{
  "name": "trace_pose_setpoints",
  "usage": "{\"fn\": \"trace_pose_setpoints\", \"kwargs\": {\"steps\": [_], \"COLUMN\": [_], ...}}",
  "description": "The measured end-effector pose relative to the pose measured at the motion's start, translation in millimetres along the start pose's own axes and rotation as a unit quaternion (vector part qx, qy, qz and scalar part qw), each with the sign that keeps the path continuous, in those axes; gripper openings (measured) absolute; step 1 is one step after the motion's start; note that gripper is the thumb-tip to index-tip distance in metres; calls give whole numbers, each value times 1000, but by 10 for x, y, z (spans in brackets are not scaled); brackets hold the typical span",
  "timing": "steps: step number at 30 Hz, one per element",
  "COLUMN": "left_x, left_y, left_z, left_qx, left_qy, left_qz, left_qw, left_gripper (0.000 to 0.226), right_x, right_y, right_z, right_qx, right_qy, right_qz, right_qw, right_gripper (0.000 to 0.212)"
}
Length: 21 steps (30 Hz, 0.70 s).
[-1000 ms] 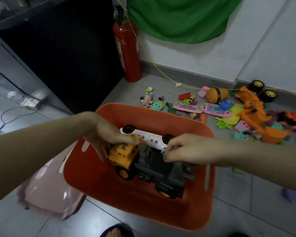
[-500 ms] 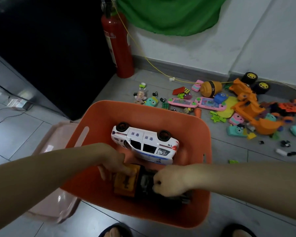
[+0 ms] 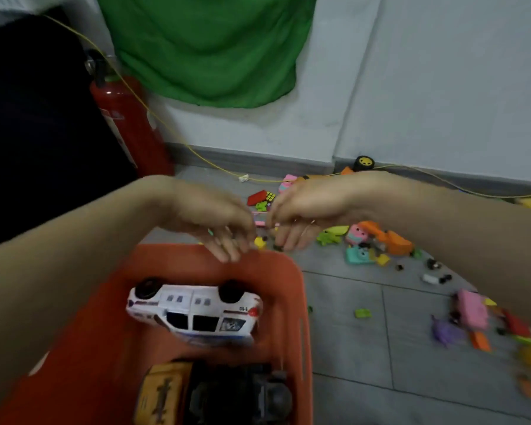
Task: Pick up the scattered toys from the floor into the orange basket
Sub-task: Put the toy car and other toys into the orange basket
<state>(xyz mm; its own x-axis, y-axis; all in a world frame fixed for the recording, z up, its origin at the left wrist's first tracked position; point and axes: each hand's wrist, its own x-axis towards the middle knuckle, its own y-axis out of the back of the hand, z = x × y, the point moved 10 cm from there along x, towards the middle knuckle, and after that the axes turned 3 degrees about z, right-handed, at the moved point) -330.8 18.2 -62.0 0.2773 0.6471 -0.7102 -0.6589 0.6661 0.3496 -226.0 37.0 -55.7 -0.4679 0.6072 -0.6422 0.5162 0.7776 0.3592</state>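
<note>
Both hands, left hand [image 3: 215,223] and right hand [image 3: 301,210], are held empty, fingers relaxed, above the orange basket [image 3: 298,305] rim.

Looking steeply down and forward from head height, close over the orange basket [image 3: 298,302] at the bottom edge, toward the floor [image 3: 350,348] and far wall [image 3: 442,87].
</note>
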Motion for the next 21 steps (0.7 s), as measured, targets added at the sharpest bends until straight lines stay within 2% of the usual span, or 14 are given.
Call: {"fn": "trace_pose_setpoints", "kwargs": {"steps": [2, 4, 6, 8, 12, 14, 17, 19, 21], "left_x": [204, 493, 833, 1193, 1724, 1874, 1973, 2025, 2059], "left_y": [102, 66, -135, -388, -786, -884, -888, -824, -727], "left_z": [328, 584, 816, 950, 896, 782, 627, 563, 525], "left_qx": [-45, -70, -47, -17, 39, 10, -24, -28, -62], "left_qy": [-45, -64, -72, -61, -3, 30, 63, 71, 76], "left_qz": [62, 96, 92, 79, 71, 66, 61, 68, 92], "left_qw": [996, 991, 992, 995, 997, 997, 996, 995, 991], "left_gripper": [17, 21, 22, 21, 45, 52, 55, 56, 54], "right_x": [23, 24, 22, 101, 313, 442, 547, 593, 628], "right_y": [614, 1100, 1388, 1551, 1655, 1650, 1700, 1763, 1779], "right_z": [365, 809, 1291, 1787, 2304, 2463, 2569, 2575, 2549], "right_qx": [-4, -112, -209, -234, -148, -43, 125, 137, 139], "right_qy": [-29, -60, -99, -133, -132, -125, -106, -103, -92], "right_qz": [113, 197, 220, 218, 229, 251, 314, 336, 349], "right_qw": [993, 972, 948, 938, 953, 959, 935, 926, 922], "right_gripper": [29, 34, 35, 33, 36, 41, 19, 7, 7]}}
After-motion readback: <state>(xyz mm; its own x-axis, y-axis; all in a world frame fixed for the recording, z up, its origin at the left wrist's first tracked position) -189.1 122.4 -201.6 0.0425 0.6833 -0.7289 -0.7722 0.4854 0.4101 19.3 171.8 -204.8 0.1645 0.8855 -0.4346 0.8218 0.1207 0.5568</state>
